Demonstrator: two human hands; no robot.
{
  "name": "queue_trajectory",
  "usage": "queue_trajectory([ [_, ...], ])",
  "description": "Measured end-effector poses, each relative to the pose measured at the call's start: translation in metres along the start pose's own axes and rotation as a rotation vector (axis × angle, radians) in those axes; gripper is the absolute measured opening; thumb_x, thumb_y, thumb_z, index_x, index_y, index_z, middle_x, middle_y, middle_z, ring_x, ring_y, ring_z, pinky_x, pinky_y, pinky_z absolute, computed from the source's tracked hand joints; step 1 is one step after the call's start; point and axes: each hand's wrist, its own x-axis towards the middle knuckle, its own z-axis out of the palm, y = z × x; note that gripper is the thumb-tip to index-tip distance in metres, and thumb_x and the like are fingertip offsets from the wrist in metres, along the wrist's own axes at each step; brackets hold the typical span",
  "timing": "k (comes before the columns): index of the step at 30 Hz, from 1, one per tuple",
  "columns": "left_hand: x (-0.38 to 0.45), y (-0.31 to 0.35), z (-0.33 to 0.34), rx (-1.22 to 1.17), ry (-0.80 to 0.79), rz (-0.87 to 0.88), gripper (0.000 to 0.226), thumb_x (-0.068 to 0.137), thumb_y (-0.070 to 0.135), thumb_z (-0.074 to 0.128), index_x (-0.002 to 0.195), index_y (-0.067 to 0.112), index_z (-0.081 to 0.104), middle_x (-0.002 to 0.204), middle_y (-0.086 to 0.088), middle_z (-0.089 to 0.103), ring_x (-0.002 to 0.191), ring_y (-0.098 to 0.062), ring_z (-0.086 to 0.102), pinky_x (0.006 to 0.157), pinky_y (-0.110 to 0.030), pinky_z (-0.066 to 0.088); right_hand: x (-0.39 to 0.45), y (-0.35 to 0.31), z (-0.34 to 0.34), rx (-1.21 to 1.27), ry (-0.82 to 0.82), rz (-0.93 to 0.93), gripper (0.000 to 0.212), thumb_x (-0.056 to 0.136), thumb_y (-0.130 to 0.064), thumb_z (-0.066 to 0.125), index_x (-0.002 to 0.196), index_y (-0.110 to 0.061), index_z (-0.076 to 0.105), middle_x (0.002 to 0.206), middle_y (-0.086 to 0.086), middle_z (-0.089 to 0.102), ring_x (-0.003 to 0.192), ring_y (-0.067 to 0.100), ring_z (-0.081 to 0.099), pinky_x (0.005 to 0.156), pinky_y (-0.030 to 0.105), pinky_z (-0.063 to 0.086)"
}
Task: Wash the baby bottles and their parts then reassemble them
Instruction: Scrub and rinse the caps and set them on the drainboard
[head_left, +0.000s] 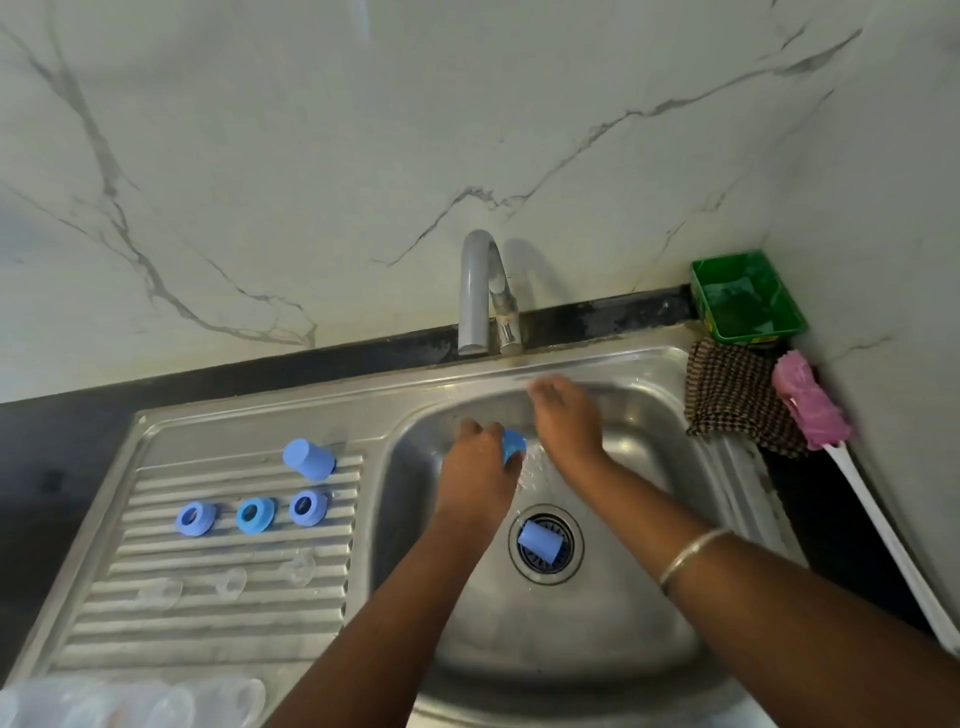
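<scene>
Clear bottles (156, 701) lay nearest, a loose cap (539, 541) sat on the drain (569, 564). Beyond, the left hand (475, 475) gripped a wet cap (513, 446) under running water; it could slip. The right hand (563, 415) hovered spread, empty, below the tap (480, 291).

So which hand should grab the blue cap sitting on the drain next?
The right hand, probably: it is open and empty above the basin, while the left hand already holds a blue cap. The cap on the drain lies nearer it.
</scene>
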Motion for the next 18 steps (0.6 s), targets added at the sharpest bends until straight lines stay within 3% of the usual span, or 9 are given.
queue_trajectory([
  [3, -0.021, 0.001, 0.001, -0.267, 0.063, -0.193, 0.028, 0.093, 0.034, 0.065, 0.112, 0.013, 0.064, 0.099, 0.002, 0.061, 0.084, -0.013, 0.058, 0.068, -0.021, 0.041, -0.037, 0.024, -0.006, 0.152, -0.166, 0.36, 0.03, 0.098, -0.044, 0.056, 0.106, -0.016, 0.063, 0.092, 0.009, 0.066, 0.077, 0.029, 0.068, 0.07, 0.039, 0.059],
  [5, -0.033, 0.002, 0.007, -0.445, 0.076, -0.319, 0.032, 0.092, 0.038, 0.066, 0.11, 0.012, 0.064, 0.093, 0.003, 0.067, 0.085, -0.013, 0.064, 0.068, -0.023, 0.044, -0.061, 0.03, -0.009, 0.243, -0.275, 0.457, 0.034, 0.097, -0.05, 0.057, 0.104, -0.018, 0.062, 0.095, 0.013, 0.068, 0.073, 0.028, 0.069, 0.069, 0.039, 0.059],
  [7, -0.047, 0.008, 0.008, -0.623, 0.069, -0.436, 0.04, 0.09, 0.041, 0.066, 0.118, 0.013, 0.062, 0.095, 0.002, 0.069, 0.086, -0.012, 0.067, 0.073, -0.026, 0.052, -0.078, 0.031, -0.011, 0.297, -0.328, 0.43, 0.033, 0.098, -0.049, 0.055, 0.101, -0.017, 0.064, 0.094, 0.01, 0.07, 0.073, 0.023, 0.068, 0.067, 0.036, 0.058],
  [10, -0.066, 0.013, 0.006, -0.785, 0.033, -0.502, 0.048, 0.094, 0.04, 0.063, 0.134, 0.016, 0.058, 0.116, -0.005, 0.071, 0.099, -0.017, 0.069, 0.089, -0.033, 0.055, -0.094, 0.029, -0.012, 0.374, -0.316, 0.395, 0.032, 0.098, -0.043, 0.059, 0.11, -0.015, 0.064, 0.101, 0.008, 0.071, 0.079, 0.02, 0.071, 0.066, 0.034, 0.06],
  [14, -0.088, 0.004, 0.006, -0.935, -0.017, -0.497, 0.022, 0.093, 0.029, 0.065, 0.109, 0.017, 0.075, 0.079, 0.001, 0.077, 0.074, -0.018, 0.075, 0.081, -0.042, 0.061, -0.108, 0.033, -0.008, 0.338, -0.268, 0.362, 0.028, 0.098, -0.03, 0.062, 0.125, -0.024, 0.057, 0.122, 0.01, 0.062, 0.096, 0.029, 0.07, 0.079, 0.05, 0.061],
  [16, -0.098, -0.002, 0.005, -0.955, -0.029, -0.492, 0.01, 0.093, 0.024, 0.066, 0.094, 0.021, 0.076, 0.071, 0.002, 0.076, 0.071, -0.018, 0.075, 0.078, -0.039, 0.062, -0.111, 0.037, -0.006, 0.343, -0.267, 0.383, 0.047, 0.097, -0.022, 0.063, 0.141, -0.031, 0.05, 0.131, 0.011, 0.056, 0.098, 0.032, 0.069, 0.074, 0.048, 0.062],
  [18, -0.104, -0.008, 0.004, -0.949, -0.069, -0.506, 0.011, 0.091, 0.022, 0.069, 0.083, 0.02, 0.075, 0.073, -0.004, 0.076, 0.071, -0.019, 0.075, 0.07, -0.032, 0.062, -0.111, 0.044, -0.005, 0.266, -0.26, 0.369, 0.054, 0.093, -0.018, 0.066, 0.144, -0.029, 0.049, 0.134, 0.012, 0.055, 0.097, 0.032, 0.069, 0.063, 0.038, 0.061],
])
